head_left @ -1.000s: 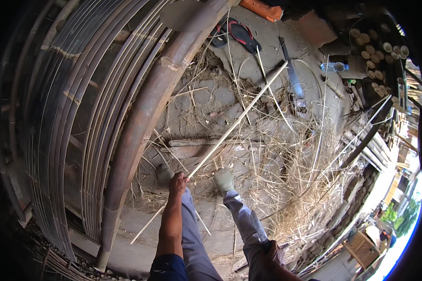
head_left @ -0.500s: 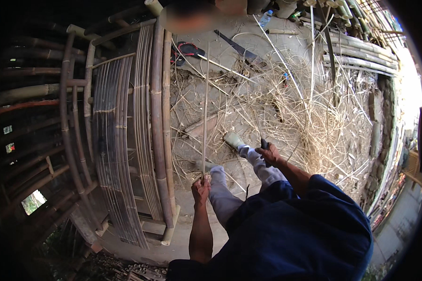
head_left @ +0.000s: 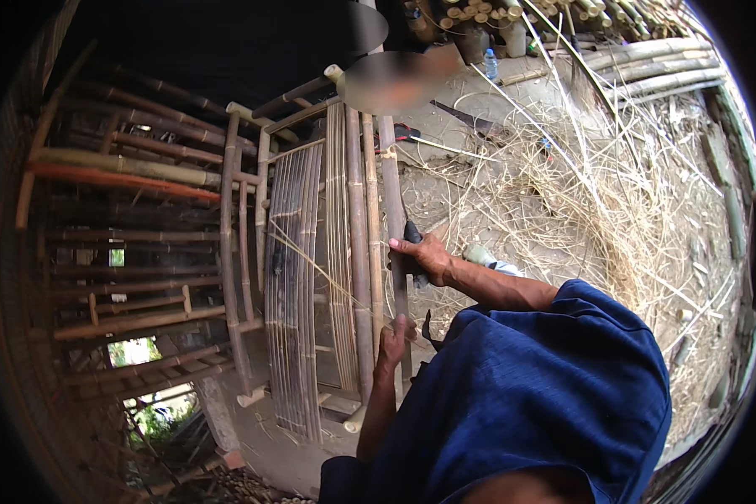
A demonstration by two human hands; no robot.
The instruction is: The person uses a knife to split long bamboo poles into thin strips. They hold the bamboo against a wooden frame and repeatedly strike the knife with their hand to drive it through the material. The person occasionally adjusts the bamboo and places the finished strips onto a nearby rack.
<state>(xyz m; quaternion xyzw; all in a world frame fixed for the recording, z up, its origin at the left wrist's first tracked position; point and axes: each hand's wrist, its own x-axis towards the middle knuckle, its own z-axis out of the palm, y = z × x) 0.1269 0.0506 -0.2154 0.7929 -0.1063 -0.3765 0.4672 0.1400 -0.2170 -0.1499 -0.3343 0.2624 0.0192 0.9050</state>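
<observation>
A long flat brown bamboo strip (head_left: 391, 189) runs lengthwise beside the bamboo frame (head_left: 358, 202). My left hand (head_left: 392, 343) is closed around its near part. Farther up, my right hand (head_left: 431, 257) grips a black-handled knife (head_left: 412, 232), with its thumb and fingers against the strip. The knife's blade is mostly hidden. A thin pale bamboo sliver (head_left: 309, 257) slants across the frame's slats (head_left: 294, 260) toward my left hand; whether that hand holds it too is unclear.
Pale bamboo shavings (head_left: 622, 218) cover the ground at right. A handsaw (head_left: 462, 116) and a plastic bottle (head_left: 490, 64) lie and stand farther off. Bamboo poles (head_left: 664, 67) are stacked at the far right. More bamboo framework (head_left: 143, 235) stands at left.
My view and body have turned left toward the frame. My right hand with the knife has come across to near my left hand, and both now meet at the wide strip.
</observation>
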